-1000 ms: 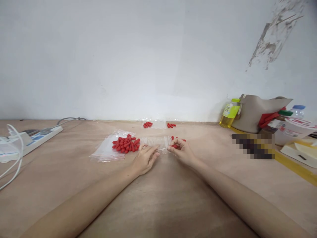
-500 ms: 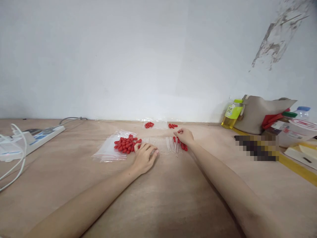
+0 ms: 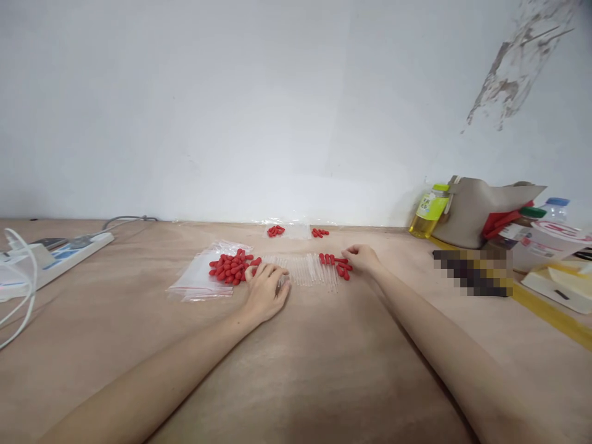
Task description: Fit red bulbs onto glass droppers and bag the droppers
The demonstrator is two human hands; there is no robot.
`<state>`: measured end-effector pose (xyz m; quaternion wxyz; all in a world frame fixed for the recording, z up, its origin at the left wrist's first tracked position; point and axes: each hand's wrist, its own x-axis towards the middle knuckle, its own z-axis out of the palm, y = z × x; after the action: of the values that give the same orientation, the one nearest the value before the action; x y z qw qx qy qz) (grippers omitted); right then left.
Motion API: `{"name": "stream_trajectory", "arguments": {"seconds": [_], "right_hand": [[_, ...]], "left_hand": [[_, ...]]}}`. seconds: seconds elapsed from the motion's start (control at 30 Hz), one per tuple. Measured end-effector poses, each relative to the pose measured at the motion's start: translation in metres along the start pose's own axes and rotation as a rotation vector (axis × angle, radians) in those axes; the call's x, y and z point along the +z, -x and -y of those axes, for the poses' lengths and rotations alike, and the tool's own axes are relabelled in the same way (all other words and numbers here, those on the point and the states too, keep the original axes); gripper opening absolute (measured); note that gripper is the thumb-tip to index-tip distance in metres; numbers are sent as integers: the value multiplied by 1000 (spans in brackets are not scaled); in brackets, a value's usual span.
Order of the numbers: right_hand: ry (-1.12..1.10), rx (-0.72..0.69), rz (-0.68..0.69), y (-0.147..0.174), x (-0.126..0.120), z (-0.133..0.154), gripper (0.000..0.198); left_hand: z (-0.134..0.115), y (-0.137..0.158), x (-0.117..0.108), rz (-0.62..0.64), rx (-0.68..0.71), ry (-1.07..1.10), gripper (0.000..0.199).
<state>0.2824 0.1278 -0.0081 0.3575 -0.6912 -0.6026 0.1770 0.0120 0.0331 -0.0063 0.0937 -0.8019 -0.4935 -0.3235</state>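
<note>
My left hand (image 3: 267, 290) lies over the left end of a row of thin clear tubes (image 3: 300, 271), its fingers apart and resting down. Beside it, a heap of red rubber bulbs (image 3: 229, 268) sits on a stack of clear plastic bags (image 3: 198, 277). My right hand (image 3: 365, 258) is at the row's right end, thumb and forefinger pinched together. Its fingertips are right by a red bulb lying sideways (image 3: 341, 261); whether anything is between them is hidden. Several tubes there are topped with red bulbs (image 3: 327, 259), and a few loose bulbs (image 3: 343, 271) lie beside them.
Two small groups of red bulbs, left (image 3: 275, 231) and right (image 3: 320, 232), lie on clear plastic near the wall. At left is a power strip (image 3: 78, 256) with white cables. A yellow bottle (image 3: 430, 213), a grey container (image 3: 462, 213) and a tub (image 3: 534, 246) stand at right.
My right hand has moved right, off the tube ends, uncovering the red bulbs on them. My left hand stays over the tubes. The view has shifted slightly.
</note>
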Motion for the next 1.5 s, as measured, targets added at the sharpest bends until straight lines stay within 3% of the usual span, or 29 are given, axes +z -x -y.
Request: {"name": "stream_trajectory", "arguments": {"seconds": [0.13, 0.3, 0.43, 0.63, 0.7, 0.9, 1.13, 1.23, 1.4, 1.5], "right_hand": [[-84, 19, 54, 4, 0, -16, 23], [-146, 50, 13, 1, 7, -18, 16], [-207, 61, -85, 0, 8, -15, 20], [-270, -19, -270, 8, 6, 1, 37], [-265, -87, -285, 17, 8, 9, 38], [-243, -495, -193, 63, 19, 23, 23], [-316, -617, -104, 90, 28, 27, 11], [-301, -667, -104, 92, 26, 28, 10], [-233, -778, -70, 98, 26, 29, 21], [-173, -855, -22, 102, 26, 32, 23]], "left_hand": [[3, -2, -1, -46, -126, -66, 15], [14, -4, -3, -34, -236, -149, 17], [19, -14, -2, 5, -201, -178, 14], [6, -36, 9, 58, -138, -236, 13], [3, -41, 14, 78, -138, -285, 15], [-1, -52, 24, 151, -189, -419, 23], [0, -66, 20, 177, -259, -359, 21], [3, -64, 6, 190, -202, -277, 22], [11, -34, -11, 266, 60, -99, 20], [16, -10, -10, 192, 161, 4, 22]]}}
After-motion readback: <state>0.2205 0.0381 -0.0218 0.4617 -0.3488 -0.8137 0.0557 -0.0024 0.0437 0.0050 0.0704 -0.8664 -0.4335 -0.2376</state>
